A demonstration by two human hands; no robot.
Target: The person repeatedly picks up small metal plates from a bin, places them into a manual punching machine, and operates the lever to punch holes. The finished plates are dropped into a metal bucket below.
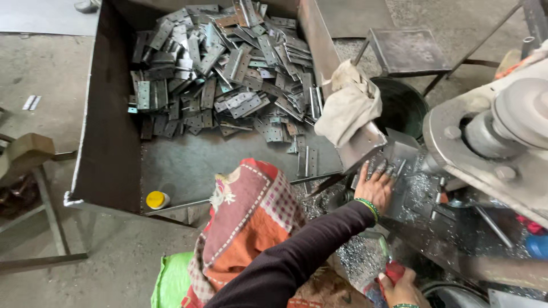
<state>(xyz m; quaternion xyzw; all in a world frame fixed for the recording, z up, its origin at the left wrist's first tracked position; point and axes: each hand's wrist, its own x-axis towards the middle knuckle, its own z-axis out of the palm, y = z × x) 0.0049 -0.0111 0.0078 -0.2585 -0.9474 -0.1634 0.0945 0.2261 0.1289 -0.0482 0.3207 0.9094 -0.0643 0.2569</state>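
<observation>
- My left hand [375, 185] lies flat, fingers [383, 169] spread, pressing a grey metal plate [399, 157] on the machine table [451, 228].
- My right hand [402, 291] sits at the bottom edge, fingers curled around something red [394, 271]; I can't tell what.
- The big dark metal bin [108, 142] holds a heap of flat grey hinges [222, 74].
- A whitish cloth [348, 105] drapes its rim.
- Shiny metal shavings [359, 256] litter the table.

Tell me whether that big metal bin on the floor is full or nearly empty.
Partly filled. Flat metal hinge plates are heaped at the far end of the bin, while its near floor shows bare apart from a small yellow-capped bottle.
</observation>
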